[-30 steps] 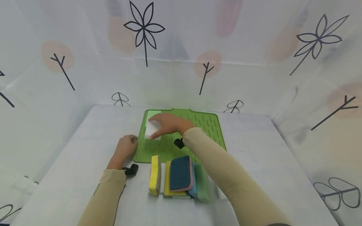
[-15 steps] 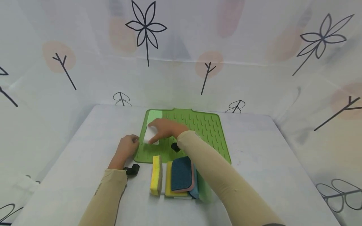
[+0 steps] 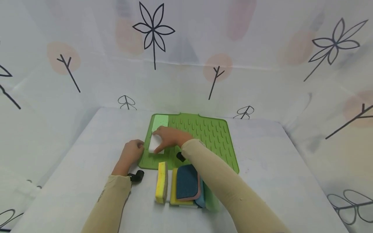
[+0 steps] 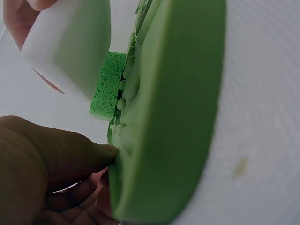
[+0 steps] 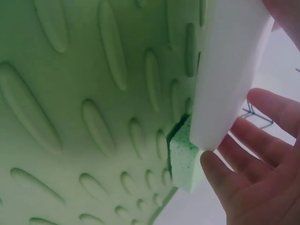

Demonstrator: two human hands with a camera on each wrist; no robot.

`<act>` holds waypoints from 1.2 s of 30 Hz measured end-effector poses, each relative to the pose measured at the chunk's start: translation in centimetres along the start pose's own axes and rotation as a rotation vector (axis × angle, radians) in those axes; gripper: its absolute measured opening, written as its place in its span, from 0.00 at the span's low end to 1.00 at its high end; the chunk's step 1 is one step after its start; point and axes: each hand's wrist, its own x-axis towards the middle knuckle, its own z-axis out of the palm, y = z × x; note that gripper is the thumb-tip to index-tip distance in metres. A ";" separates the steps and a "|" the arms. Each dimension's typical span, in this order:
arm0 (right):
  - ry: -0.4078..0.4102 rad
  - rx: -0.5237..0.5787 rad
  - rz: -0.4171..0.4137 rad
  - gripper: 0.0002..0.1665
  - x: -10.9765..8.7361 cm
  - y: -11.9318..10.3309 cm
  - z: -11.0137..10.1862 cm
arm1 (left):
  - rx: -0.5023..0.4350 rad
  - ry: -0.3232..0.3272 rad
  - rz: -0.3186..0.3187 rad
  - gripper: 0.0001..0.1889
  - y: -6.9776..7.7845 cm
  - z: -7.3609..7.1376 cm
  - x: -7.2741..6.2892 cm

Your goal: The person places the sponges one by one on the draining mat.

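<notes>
The right hand pinched the white block lengthwise, thumb at the near end and fingertips at the far end, the fingers slightly apart; the left hand pinched the left edge of the green mat between thumb and fingers. The green mat, the largest piece, looked rubbery and bendy, best held by its rim so that it lay flat. The white block seemed light and soft, probably a foam that would dent or crumble under a hard squeeze, so a gentle hold at its two ends suited it. It sat between thumb and fingertips, with the palm off to its right, over the left part of the green mat; whether its underside touched the surface, I could not tell. The green sponge, porous and probably springy, lay in the mat's far left corner, just beyond the right fingertips.
</notes>
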 end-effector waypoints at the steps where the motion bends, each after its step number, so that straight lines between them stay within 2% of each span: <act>1: 0.001 -0.003 0.001 0.53 0.0 0.0 0.1 | 0.002 -0.001 -0.002 0.21 0.0 0.0 0.0; 10: -0.007 -0.014 -0.002 0.52 0.3 0.0 1.2 | -0.002 0.000 -0.004 0.21 0.0 0.0 -0.2; 19: 0.003 -0.061 -0.026 0.51 0.7 0.0 1.2 | -0.003 0.006 -0.003 0.20 0.2 0.0 -0.2; 36: -0.006 -0.033 -0.018 0.53 1.0 0.2 1.1 | -0.002 0.019 0.006 0.21 0.1 0.1 -0.2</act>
